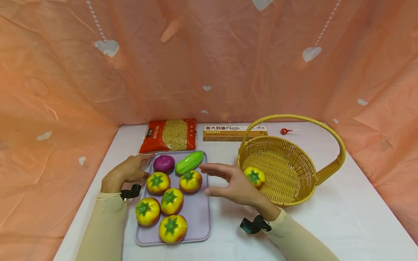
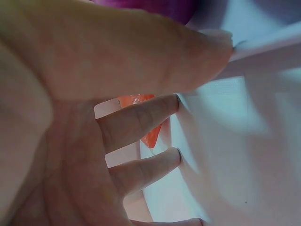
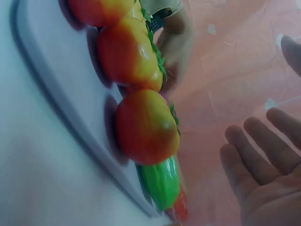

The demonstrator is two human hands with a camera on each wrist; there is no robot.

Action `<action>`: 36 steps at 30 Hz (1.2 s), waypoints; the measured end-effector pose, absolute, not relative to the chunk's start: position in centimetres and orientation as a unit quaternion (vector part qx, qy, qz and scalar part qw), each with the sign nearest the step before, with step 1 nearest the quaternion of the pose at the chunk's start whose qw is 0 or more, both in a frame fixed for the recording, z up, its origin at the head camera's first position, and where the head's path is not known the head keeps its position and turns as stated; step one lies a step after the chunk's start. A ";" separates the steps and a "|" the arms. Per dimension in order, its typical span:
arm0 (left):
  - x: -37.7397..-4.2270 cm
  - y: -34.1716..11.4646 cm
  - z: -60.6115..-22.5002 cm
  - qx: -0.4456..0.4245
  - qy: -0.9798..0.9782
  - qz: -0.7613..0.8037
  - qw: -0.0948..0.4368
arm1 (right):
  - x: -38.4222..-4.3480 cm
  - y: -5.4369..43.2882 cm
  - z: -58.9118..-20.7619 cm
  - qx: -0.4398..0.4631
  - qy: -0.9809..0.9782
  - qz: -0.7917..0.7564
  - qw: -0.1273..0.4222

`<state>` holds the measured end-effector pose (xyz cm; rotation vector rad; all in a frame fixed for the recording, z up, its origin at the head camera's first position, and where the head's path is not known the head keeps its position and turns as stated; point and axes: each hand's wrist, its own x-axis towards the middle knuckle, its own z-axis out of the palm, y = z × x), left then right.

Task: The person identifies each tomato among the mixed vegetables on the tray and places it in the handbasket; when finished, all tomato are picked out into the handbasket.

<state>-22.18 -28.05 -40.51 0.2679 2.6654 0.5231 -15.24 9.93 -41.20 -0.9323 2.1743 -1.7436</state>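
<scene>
In the head view, along the far edge of the table lie a red bag of noodles, a pasta box and a lollipop; the handle of the basket crosses before the box's right end. The box reads "PASTA" and "Crab Roe flavor sauce". The tray carries an onion and cucumber towards its far edge, and five tomatoes; another tomato sits inside the basket's left side. The left hand, thumb and fingers parted, is at the tray's left edge; the right hand, likewise spread, hovers between tray and basket. The left wrist view shows fingers apart, the thumb tip by the tray's rim; whether it touches, I cannot tell. The right wrist view shows straightish fingers clear of the tray's tomatoes.
</scene>
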 end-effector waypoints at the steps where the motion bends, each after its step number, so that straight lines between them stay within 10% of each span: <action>1: -22.2 -28.0 -40.5 0.097 0.956 0.186 0.204 | -15.4 9.5 -41.3 -0.316 0.741 -0.584 0.099; 36: -22.3 -28.1 -41.0 0.125 0.959 0.183 0.176 | -17.5 5.7 -46.3 -0.271 0.825 -0.489 0.083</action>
